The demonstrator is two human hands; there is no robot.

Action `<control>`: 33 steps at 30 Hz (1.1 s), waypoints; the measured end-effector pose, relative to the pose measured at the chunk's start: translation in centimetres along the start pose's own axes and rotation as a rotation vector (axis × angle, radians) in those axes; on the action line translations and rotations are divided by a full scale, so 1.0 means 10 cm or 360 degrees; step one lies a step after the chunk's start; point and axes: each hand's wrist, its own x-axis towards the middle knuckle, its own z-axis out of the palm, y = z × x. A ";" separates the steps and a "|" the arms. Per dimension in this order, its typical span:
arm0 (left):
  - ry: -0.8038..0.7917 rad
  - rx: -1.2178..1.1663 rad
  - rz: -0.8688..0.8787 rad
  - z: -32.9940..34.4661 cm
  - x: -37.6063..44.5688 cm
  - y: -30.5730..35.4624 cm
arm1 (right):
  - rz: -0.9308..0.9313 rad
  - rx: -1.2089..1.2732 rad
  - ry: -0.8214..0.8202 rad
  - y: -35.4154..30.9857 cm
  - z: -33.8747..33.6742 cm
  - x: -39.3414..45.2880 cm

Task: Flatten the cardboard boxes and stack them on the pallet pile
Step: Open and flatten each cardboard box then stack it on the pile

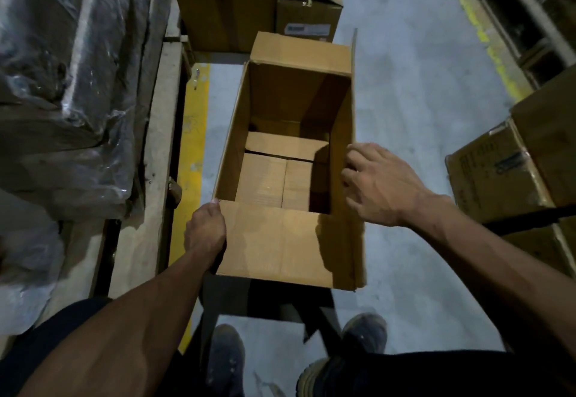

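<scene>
Left hand (205, 231): was wrapped round the near-left corner of the open cardboard box (286, 153) — thumb tip seen at the top edge of the near flap (277, 241), fingers hidden behind the outer wall.
Right hand (378, 183): was held at the box's right wall, fingers loosely curled toward the rim; whether the edge was actually pinched could not be told — fingertips were partly hidden.
Box: was seen upright with its top open, in front of the person above the grey floor (420, 100); near flap folded outward toward the person, far flap (299, 50) standing up, right flap seen edge-on.
Box inside: bottom flaps were seen closed, with a dark seam across them; nothing loose was seen in it.
Feet: two dark shoes (226, 356) were seen below the box, on the floor.
Floor marking: a yellow line (190, 147) was seen just left of the box.
Left side: a plastic-wrapped load (68, 69) was seen on a wooden pallet (156, 147).
Behind: two more cardboard boxes (258, 1) were seen side by side beyond the far flap.
Right side: stacked printed cartons (514, 172) were seen near the right forearm.
</scene>
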 end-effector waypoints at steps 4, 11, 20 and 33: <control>-0.0132 -0.0125 -0.0198 0.02 0.09 0.01 | 0.0366 -0.0227 -0.0458 0.07 -0.08 -0.23; -0.0029 -0.0153 -0.0237 0.07 0.13 -0.02 | 0.1177 0.0818 -0.1105 0.01 0.73 -0.34; 0.0057 -0.0045 -0.0022 0.07 0.08 -0.05 | 0.1834 0.1649 -0.0639 -0.55 1.27 -0.12; -0.0168 0.0843 0.0864 0.19 0.30 0.65 | 0.2060 0.1987 -0.0156 -0.18 1.26 0.17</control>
